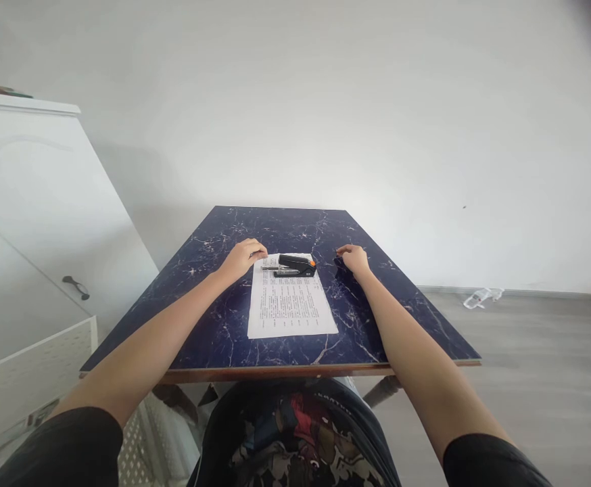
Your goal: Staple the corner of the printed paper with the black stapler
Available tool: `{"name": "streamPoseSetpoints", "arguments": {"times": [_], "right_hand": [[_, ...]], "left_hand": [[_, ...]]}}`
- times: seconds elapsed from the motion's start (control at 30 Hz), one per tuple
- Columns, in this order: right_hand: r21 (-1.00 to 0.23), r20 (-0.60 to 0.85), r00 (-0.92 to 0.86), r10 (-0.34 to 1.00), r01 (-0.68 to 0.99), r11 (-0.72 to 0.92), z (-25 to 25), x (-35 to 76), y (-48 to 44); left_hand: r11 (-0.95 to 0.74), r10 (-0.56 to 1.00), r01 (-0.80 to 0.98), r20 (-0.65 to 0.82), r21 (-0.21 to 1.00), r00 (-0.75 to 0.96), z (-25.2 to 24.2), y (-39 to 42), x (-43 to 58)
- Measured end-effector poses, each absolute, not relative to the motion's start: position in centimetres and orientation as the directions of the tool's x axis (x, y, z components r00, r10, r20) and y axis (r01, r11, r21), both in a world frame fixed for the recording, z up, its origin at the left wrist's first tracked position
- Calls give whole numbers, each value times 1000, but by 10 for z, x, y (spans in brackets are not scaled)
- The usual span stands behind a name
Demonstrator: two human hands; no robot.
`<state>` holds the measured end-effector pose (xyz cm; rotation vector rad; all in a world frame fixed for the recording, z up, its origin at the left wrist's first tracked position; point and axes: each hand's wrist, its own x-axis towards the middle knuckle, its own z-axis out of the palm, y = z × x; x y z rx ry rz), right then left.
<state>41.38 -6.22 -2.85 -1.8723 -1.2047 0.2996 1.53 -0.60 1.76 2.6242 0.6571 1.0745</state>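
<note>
A black stapler (296,266) with an orange button at its right end lies on the upper part of a printed sheet of paper (290,308); its jaw points left. The sheet, possibly a thin stack, rests on a dark blue marbled table. My left hand (246,258) is at the paper's upper left corner, its fingers loosely bent and nothing visible in them; whether it touches the sheet I cannot tell. To the right of the stapler, apart from the paper, my right hand (354,259) rests on the tabletop with its fingers curled in.
The table (280,226) stands against a pale wall. On the left is a white cabinet (26,196) with a dark handle (76,287). A crumpled clear plastic item (482,297) lies on the grey floor at the right, near the skirting board.
</note>
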Motion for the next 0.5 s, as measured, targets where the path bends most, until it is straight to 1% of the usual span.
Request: {"name": "streamPoseSetpoints", "arguments": {"times": [0.17,0.37,0.5], "right_hand": [[-757,237,504,831,631,-166,-29,414,-62],[-745,227,513,828,639,-191,-29,414,-62],[-739,214,516,829,641,-208,-29,414,-62]], "left_hand": [[-862,504,322,597,391,624,7,-10,27],[-872,480,305,549,382,684,-4,-11,40],[-855,511,342,523,390,682,-4,-9,39]]}}
